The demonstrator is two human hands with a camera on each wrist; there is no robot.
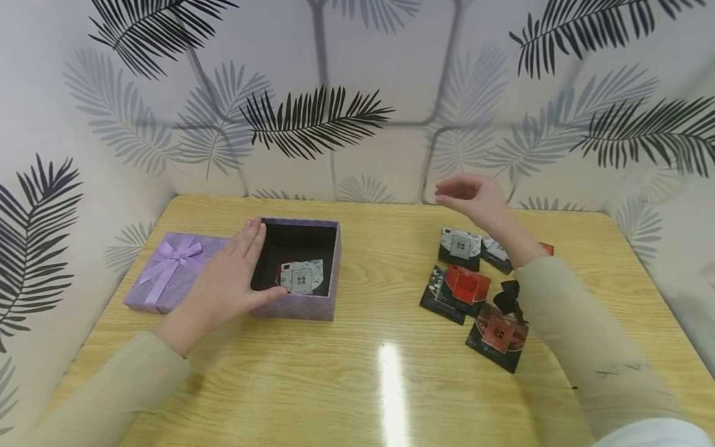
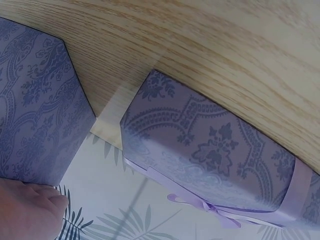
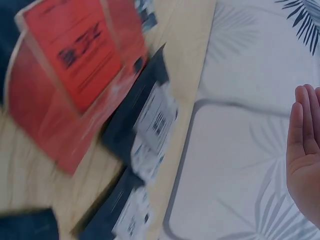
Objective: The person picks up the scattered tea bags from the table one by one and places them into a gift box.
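A purple patterned gift box (image 1: 296,306) stands uncovered on the table, with a silver-and-black sachet (image 1: 302,277) lying inside its dark interior. My left hand (image 1: 231,273) rests along the box's left wall, fingers fairly straight and thumb reaching over the front rim. In the left wrist view, only part of this hand (image 2: 31,209) shows against the box's side (image 2: 35,100). Raised above the table's back edge, my right hand (image 1: 472,202) holds nothing; its fingers look extended in the right wrist view. Below it lie several flat sachets, including a red one (image 1: 466,287) and a silver one (image 1: 460,246).
The purple lid (image 1: 144,282), tied with a lilac ribbon bow (image 1: 177,254), lies left of the box. Near the right forearm sits a small black bow-like item (image 1: 507,298), beside a brown-and-black sachet (image 1: 497,335). Leaf-patterned fabric (image 1: 380,161) rises behind the wooden table (image 1: 313,385).
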